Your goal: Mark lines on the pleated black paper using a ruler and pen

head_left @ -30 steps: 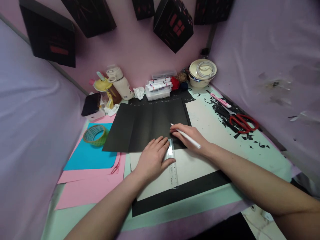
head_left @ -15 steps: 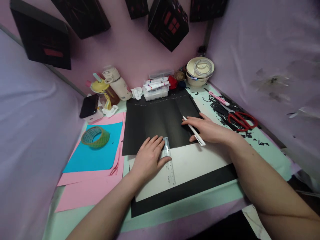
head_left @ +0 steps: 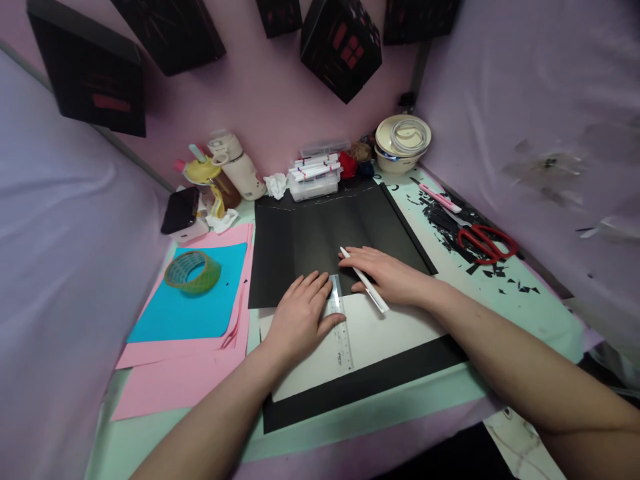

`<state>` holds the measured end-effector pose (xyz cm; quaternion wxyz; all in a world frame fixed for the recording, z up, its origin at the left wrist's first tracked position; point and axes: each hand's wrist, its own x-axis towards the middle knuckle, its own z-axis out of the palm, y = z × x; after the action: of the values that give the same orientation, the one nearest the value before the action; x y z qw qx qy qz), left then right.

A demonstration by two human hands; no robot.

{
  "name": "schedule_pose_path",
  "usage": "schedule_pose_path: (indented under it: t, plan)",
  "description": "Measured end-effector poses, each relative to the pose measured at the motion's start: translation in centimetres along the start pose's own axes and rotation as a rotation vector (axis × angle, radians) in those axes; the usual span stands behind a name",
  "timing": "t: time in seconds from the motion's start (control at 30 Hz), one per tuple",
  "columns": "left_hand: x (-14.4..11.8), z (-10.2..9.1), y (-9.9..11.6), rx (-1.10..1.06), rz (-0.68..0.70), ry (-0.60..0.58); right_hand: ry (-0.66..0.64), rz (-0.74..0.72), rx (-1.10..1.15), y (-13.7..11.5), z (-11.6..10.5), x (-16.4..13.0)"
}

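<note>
On counter: left hand (head_left: 300, 317) flat, open, pinning ruler (head_left: 341, 327) steady on black sheet (head_left: 320, 233).
Right hand (head_left: 387, 277): fingers loosely round white pen (head_left: 364, 280), resting beside ruler edge.

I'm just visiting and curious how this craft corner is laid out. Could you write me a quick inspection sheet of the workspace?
Surface: mint-green table with paper sheets lying on it.
Job's things: black paper sheet, creased, overlapping a white sheet; clear ruler across both; white pen.
Clutter: tape roll on blue paper, pink paper, red scissors among black scraps, marker box, bottles, bowl.
Hands: left hand flat on the ruler; right hand holds the pen on the black sheet.
Cables: nothing seen.
Surroundings: pink wall with black paper houses; lilac cloth at both sides.
</note>
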<state>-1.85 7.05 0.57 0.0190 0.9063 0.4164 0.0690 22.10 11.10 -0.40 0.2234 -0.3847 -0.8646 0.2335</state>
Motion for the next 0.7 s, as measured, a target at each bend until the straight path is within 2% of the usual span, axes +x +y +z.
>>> schedule_pose_path:
  t: [0.7]
  plan:
    - [0.01, -0.21, 0.24, -0.016, 0.005, 0.001, 0.009, 0.011, 0.005, -0.25, 0.56, 0.02]
